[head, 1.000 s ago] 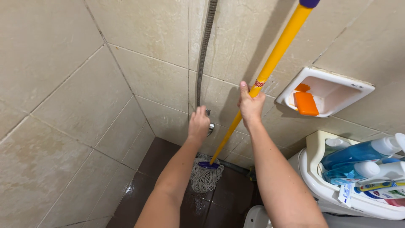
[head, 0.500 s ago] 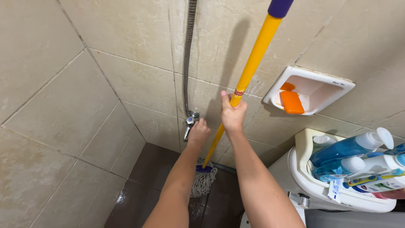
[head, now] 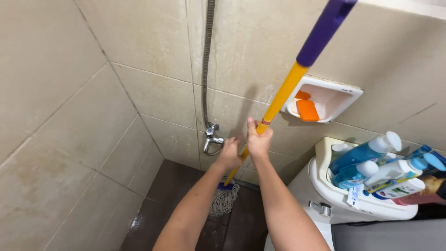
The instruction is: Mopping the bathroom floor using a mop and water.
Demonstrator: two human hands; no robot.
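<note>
Right hand point(head: 258, 142) clenched around yellow mop handle point(head: 282, 94), mop head point(head: 224, 197) resting on wet brown floor point(head: 174, 186) below. Left hand point(head: 230, 152) beside chrome tap point(head: 212, 138), grip unclear. No water running; floor wet, mopping apparently mid-way.

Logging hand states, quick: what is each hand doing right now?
Left hand: fingers curled beside the wall tap; whether it grips anything cannot be told.
Right hand: closed around the yellow mop handle.

Yellow-and-purple mop point(head: 283, 93) leans tilted, string head on dark floor.
</note>
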